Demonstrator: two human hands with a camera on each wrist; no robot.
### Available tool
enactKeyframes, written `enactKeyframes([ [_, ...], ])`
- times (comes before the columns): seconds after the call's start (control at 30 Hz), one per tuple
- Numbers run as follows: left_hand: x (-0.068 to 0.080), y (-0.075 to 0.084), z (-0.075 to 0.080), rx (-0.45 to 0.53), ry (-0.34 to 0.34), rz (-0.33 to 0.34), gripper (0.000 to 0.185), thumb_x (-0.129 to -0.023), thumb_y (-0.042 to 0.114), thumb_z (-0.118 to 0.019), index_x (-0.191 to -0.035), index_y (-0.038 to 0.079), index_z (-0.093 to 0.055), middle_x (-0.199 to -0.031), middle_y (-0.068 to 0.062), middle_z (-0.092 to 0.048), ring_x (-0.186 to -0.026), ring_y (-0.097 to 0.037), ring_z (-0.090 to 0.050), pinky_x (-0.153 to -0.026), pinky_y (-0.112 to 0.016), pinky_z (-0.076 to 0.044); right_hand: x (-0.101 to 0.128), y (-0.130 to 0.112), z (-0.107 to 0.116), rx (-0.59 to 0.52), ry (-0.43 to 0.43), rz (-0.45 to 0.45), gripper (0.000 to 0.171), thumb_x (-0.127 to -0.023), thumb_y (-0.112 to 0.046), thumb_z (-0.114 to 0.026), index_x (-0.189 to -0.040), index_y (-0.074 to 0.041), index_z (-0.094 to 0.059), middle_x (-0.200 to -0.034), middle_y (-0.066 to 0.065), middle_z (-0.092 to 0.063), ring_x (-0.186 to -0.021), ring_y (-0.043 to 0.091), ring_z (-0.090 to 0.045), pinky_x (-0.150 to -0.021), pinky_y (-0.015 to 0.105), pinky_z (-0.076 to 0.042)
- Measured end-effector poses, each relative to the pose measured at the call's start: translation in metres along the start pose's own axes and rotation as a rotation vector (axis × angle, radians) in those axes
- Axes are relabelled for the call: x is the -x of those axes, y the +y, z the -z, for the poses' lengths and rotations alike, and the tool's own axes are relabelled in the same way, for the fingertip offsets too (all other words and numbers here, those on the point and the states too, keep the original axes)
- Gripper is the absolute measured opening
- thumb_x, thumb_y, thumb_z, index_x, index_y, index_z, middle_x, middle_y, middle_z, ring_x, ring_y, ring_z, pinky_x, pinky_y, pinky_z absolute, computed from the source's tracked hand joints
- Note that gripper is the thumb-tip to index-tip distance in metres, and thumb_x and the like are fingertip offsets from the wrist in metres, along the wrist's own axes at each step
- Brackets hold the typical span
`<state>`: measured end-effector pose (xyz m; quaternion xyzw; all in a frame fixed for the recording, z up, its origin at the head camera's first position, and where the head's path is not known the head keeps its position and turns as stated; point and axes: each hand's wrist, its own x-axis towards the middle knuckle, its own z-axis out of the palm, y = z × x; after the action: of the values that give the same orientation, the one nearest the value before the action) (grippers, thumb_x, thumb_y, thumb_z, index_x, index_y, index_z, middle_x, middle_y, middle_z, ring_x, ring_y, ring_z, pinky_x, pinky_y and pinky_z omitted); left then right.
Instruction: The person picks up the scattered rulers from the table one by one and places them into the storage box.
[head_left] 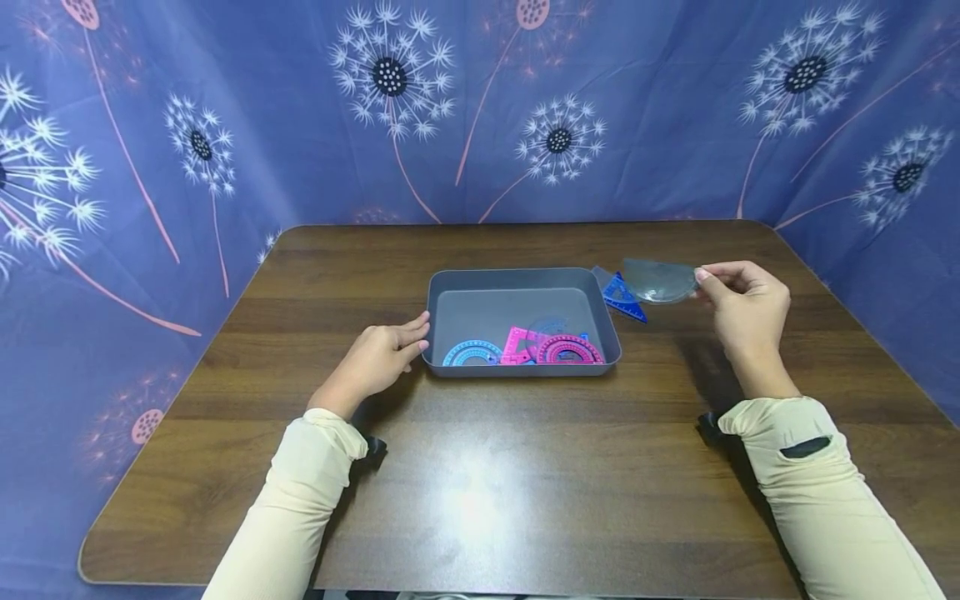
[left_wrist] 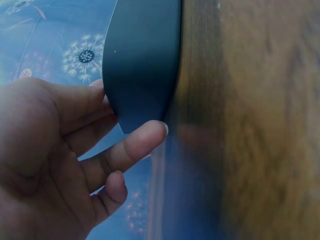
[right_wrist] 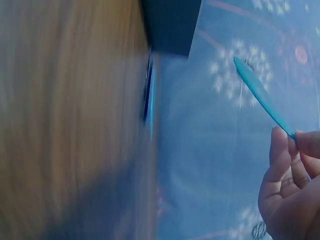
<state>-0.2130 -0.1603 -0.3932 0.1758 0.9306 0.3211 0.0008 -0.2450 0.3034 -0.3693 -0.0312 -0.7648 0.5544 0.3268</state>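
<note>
My right hand [head_left: 750,304] pinches a thin, translucent grey-green plastic piece [head_left: 660,282] by its right end, above the table. It has a straight top edge and a curved lower edge; the right wrist view shows this teal piece [right_wrist: 262,97] nearly edge-on. Beneath and left of it, a blue set square [head_left: 624,298] lies by the tray's right side. My left hand [head_left: 378,358] touches the left wall of a grey tray [head_left: 517,278], its fingers extended. Inside the tray are a blue protractor [head_left: 471,350], a pink protractor [head_left: 570,340] and a pink set square [head_left: 514,342].
The brown wooden table [head_left: 495,442] has rounded corners. A blue cloth with dandelion prints [head_left: 465,108] hangs behind it and along its sides. Another clear piece lies partly under the blue set square.
</note>
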Motion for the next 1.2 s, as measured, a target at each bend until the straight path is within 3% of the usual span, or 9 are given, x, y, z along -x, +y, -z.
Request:
enactKeyframes([
  [0.23, 0.001, 0.000, -0.001, 0.005, -0.017, 0.009, 0.040, -0.102, 0.021, -0.059, -0.139, 0.005, -0.057, -0.151, 0.001, -0.045, -0.065, -0.012, -0.068, -0.063, -0.026, -0.054, 0.028, -0.014, -0.023, -0.092, -0.221, 0.098, 0.012, -0.089, 0.000, -0.072, -0.096, 0.010, -0.070, -0.072, -0.003, -0.070, -0.060, 0.007, -0.065, -0.056, 0.016, -0.052],
  [0.4, 0.001, 0.003, -0.002, 0.013, -0.018, 0.013, 0.040, -0.102, 0.020, -0.059, -0.138, 0.005, -0.057, -0.151, 0.001, -0.045, -0.067, -0.012, -0.069, -0.066, -0.026, -0.056, 0.041, -0.016, -0.031, -0.002, -0.396, 0.159, 0.011, -0.091, -0.002, -0.071, -0.098, 0.007, -0.069, -0.075, 0.000, -0.071, -0.061, 0.008, -0.063, -0.056, 0.019, -0.053],
  [0.53, 0.001, 0.004, -0.002, 0.015, -0.014, 0.013, 0.040, -0.102, 0.020, -0.059, -0.138, 0.005, -0.057, -0.151, 0.001, -0.045, -0.070, -0.012, -0.070, -0.067, -0.026, -0.057, 0.048, -0.019, -0.034, 0.094, -0.478, 0.176, 0.008, -0.091, -0.006, -0.072, -0.097, 0.000, -0.071, -0.076, 0.004, -0.070, -0.061, 0.012, -0.062, -0.054, 0.020, -0.051],
  [0.77, 0.005, 0.001, -0.003, -0.001, -0.003, 0.019, 0.040, -0.102, 0.021, -0.059, -0.139, 0.006, -0.057, -0.151, 0.003, -0.045, -0.070, -0.012, -0.069, -0.068, -0.029, -0.054, 0.057, -0.021, -0.042, 0.158, -0.620, 0.259, 0.011, -0.091, -0.005, -0.072, -0.102, -0.004, -0.074, -0.083, 0.008, -0.070, -0.065, 0.015, -0.062, -0.056, 0.020, -0.050],
  [0.8, 0.005, 0.001, -0.003, -0.010, 0.002, 0.013, 0.040, -0.102, 0.021, -0.059, -0.139, 0.006, -0.058, -0.151, 0.003, -0.045, -0.073, -0.014, -0.068, -0.070, -0.031, -0.054, 0.058, -0.020, -0.042, 0.183, -0.633, 0.286, 0.011, -0.092, -0.005, -0.072, -0.102, -0.005, -0.074, -0.084, 0.006, -0.070, -0.065, 0.014, -0.060, -0.055, 0.020, -0.049],
  [0.9, 0.007, 0.001, -0.003, -0.032, 0.015, -0.003, 0.039, -0.101, 0.021, -0.060, -0.138, 0.006, -0.059, -0.151, 0.003, -0.047, -0.107, -0.024, -0.068, -0.092, -0.042, -0.053, 0.060, -0.019, -0.043, 0.261, -0.665, 0.355, 0.011, -0.092, -0.003, -0.070, -0.100, -0.007, -0.076, -0.085, 0.001, -0.069, -0.065, 0.013, -0.056, -0.054, 0.021, -0.046],
  [1.0, 0.007, 0.001, -0.003, -0.048, 0.020, -0.020, 0.039, -0.102, 0.021, -0.059, -0.137, 0.005, -0.059, -0.151, 0.003, -0.047, -0.135, -0.029, -0.048, -0.110, -0.050, -0.039, 0.062, -0.018, -0.043, 0.317, -0.706, 0.406, 0.016, -0.091, 0.003, -0.068, -0.099, -0.008, -0.077, -0.090, 0.000, -0.068, -0.071, 0.012, -0.057, -0.057, 0.023, -0.047],
  [1.03, 0.007, 0.001, -0.002, -0.047, 0.020, -0.023, 0.039, -0.102, 0.020, -0.059, -0.137, 0.004, -0.059, -0.151, 0.002, -0.046, -0.139, -0.029, -0.042, -0.112, -0.051, -0.034, 0.062, -0.018, -0.043, 0.326, -0.724, 0.415, 0.018, -0.090, 0.005, -0.068, -0.099, -0.008, -0.077, -0.092, 0.001, -0.068, -0.073, 0.013, -0.058, -0.058, 0.023, -0.047],
  [1.2, 0.006, 0.002, -0.004, -0.046, 0.017, -0.032, 0.039, -0.102, 0.020, -0.058, -0.137, 0.004, -0.059, -0.152, 0.002, -0.045, -0.140, -0.028, -0.041, -0.113, -0.050, -0.033, 0.063, -0.017, -0.042, 0.352, -0.807, 0.457, 0.022, -0.087, 0.009, -0.068, -0.103, -0.005, -0.076, -0.105, 0.003, -0.067, -0.078, 0.014, -0.057, -0.061, 0.025, -0.047],
])
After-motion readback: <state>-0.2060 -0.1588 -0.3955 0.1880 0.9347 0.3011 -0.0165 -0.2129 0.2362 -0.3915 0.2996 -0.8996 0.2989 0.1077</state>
